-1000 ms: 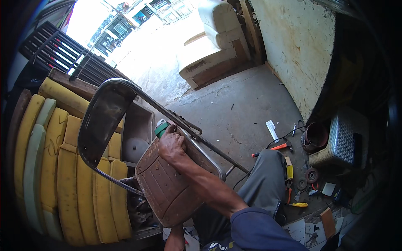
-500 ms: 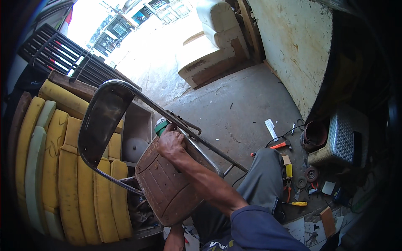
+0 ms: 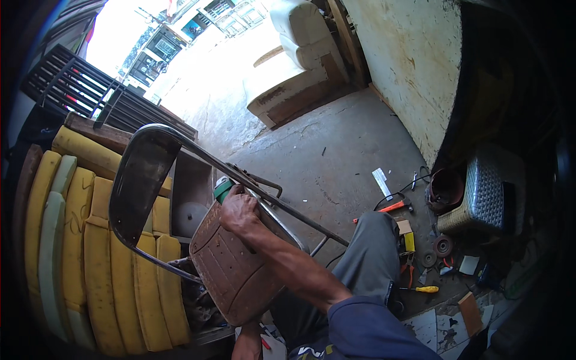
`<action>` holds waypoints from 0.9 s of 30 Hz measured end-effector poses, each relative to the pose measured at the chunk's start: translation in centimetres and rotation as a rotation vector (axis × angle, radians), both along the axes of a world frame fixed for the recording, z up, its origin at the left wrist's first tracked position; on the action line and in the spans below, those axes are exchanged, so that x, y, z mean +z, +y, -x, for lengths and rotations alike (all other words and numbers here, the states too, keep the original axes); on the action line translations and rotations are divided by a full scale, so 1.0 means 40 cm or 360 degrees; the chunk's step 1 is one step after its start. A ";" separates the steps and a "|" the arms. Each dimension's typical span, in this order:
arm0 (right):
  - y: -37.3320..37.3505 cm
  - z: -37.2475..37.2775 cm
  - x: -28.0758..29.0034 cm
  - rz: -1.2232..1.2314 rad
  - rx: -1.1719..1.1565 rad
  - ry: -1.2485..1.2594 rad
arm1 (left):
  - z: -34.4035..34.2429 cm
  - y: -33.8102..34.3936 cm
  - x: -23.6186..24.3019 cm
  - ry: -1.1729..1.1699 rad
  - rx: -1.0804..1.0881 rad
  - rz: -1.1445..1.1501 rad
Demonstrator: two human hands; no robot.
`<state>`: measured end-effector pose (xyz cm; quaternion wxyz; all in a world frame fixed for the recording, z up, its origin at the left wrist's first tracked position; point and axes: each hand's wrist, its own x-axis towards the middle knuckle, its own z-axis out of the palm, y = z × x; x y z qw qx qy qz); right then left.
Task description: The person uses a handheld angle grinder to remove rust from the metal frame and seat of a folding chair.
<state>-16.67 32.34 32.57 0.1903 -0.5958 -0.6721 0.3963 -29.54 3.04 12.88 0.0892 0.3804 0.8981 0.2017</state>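
Note:
My right hand [image 3: 239,211] is closed around a green power tool [image 3: 223,188] at the upper edge of a metal folding chair's rusty brown seat [image 3: 222,264]. The chair lies tilted across my lap, its dark curved backrest [image 3: 141,183] to the left and its chrome tubes running down to the right, near my grey-trousered knee. At the bottom edge my left hand [image 3: 249,336] is partly hidden under the lower end of the seat, so its fingers do not show.
Yellow foam cushions [image 3: 96,258] are stacked left of a box [image 3: 192,174]. A white sofa [image 3: 288,96] and worn panel [image 3: 408,72] stand beyond. On the right floor lie a hammer [image 3: 390,207], yellow screwdriver [image 3: 428,290], several discs [image 3: 443,245] and a woven basket [image 3: 486,192].
The view has shifted slightly, with the background moving left in the picture. My right hand and the green tool appear a little further left, still at the same seat edge.

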 end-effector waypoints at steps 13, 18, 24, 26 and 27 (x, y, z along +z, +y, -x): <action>-0.019 -0.070 0.018 0.0012 0.0012 0.0025 | -0.020 0.001 0.008 0.0023 -0.0026 0.0007; -0.032 -0.068 0.010 0.0018 0.0005 0.0029 | -0.024 -0.014 0.008 0.0044 -0.0017 0.0020; -0.060 -0.034 -0.012 0.0037 -0.0112 0.0118 | -0.015 -0.050 0.007 0.0062 -0.0015 0.0029; -0.058 -0.041 0.000 0.0018 -0.0185 0.0086 | -0.017 -0.047 0.006 0.0067 -0.0028 0.0019; -0.055 -0.043 0.007 0.0013 -0.0241 0.0062 | -0.016 -0.048 0.009 0.0072 -0.0031 0.0016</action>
